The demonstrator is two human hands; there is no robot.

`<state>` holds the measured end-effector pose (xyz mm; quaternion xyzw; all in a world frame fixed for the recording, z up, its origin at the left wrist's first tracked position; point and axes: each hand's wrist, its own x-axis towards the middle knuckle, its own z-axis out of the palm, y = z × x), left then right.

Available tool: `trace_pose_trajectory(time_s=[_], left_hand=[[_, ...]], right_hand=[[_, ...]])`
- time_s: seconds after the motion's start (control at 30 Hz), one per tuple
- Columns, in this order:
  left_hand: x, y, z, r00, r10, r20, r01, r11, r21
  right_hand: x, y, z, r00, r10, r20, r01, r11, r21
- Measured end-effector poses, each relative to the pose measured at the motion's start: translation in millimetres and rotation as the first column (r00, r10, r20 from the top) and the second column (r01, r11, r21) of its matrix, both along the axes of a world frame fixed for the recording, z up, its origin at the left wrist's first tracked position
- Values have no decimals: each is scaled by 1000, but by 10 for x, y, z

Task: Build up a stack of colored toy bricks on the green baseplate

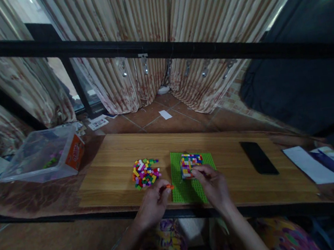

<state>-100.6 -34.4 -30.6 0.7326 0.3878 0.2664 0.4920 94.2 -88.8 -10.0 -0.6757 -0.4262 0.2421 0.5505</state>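
Observation:
My left hand (157, 200) is closed in a pinch on an orange toy brick (170, 187), just left of the green baseplate (180, 193). On that plate stands a block of many-coloured bricks (187, 162), built up in its upper middle. My right hand (213, 180) reaches over the plate from the right, its fingertips pressed together at the block's near right part. Whatever sits between those fingertips is hidden. A loose pile of small coloured bricks (145, 173) lies on the board, beyond and left of my left hand.
The wooden board (110, 165) carries a black phone (259, 157) at right. Papers (312, 163) lie past its right end. A clear plastic box (43, 155) with an orange label stands at the left. A dark metal bar (157, 50) crosses in front of striped curtains (140, 13).

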Motion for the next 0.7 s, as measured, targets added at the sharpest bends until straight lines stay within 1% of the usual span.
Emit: trace_pose_trajectory(time_s=[0.03, 0.1, 0.2, 0.33, 0.4, 0.5, 0.57, 0.7], left_hand=[[-17, 20, -64, 1000, 29, 6, -29, 1000, -11], [-44, 52, -169, 998, 65, 8, -65, 998, -20], [-63, 79, -241, 996, 92, 10, -92, 996, -12], [-69, 98, -241, 993, 114, 25, -113, 993, -32], [-75, 108, -249, 994, 104, 28, -103, 993, -53], [-84, 120, -280, 996, 87, 28, -84, 994, -72], [-89, 123, -299, 997, 78, 27, -76, 994, -72], [-92, 121, -309, 998, 55, 15, -54, 997, -57]], right_hand=[[97, 30, 8, 995, -44, 88, 43, 999, 16], [258, 92, 18, 968, -66, 243, 60, 998, 31], [387, 188, 5, 896, -24, 443, 21, 1000, 11], [422, 303, -58, 783, 73, 618, -52, 997, -53], [431, 347, -85, 734, 108, 671, -73, 994, -80], [453, 393, -95, 691, 105, 715, -58, 994, -91], [465, 414, -88, 684, 95, 723, -46, 995, -87], [457, 423, -95, 715, 74, 695, -38, 997, -67]])
